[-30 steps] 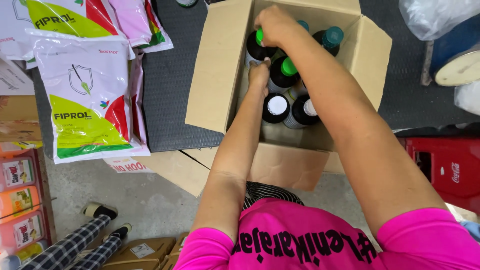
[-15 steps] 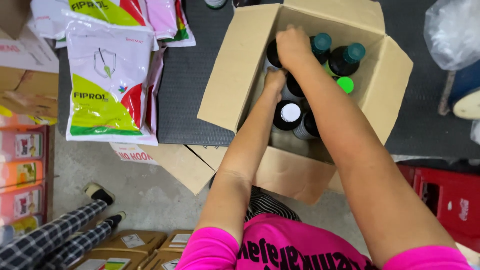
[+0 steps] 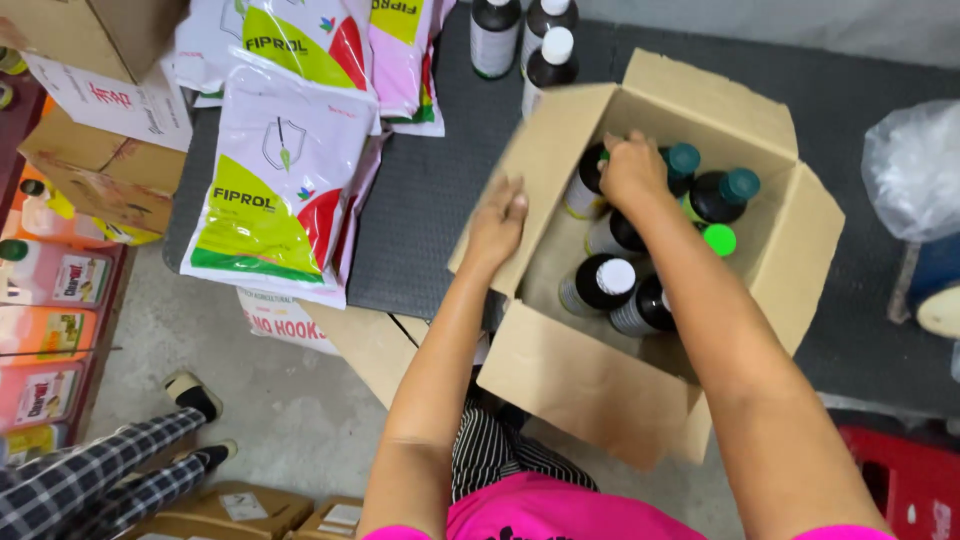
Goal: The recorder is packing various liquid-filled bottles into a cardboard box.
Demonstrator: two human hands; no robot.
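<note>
Cardboard box (image 3: pixel 600 390) overhung the table edge, right hand (image 3: pixel 632 170) clenched on a bottle (image 3: pixel 585 185), left hand (image 3: pixel 497 225) open on its wall; it could tip.

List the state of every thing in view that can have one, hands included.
Brown cardboard box: open, flaps spread, partly filled.
Dark bottles with white caps: upright in the box, capped.
Dark bottles with teal caps: upright in the box, capped.
Left hand: resting on the box's left wall.
Right hand: closed over a bottle top inside the box.
Pink and white pouches: sealed, lying flat on the dark mat.
</note>
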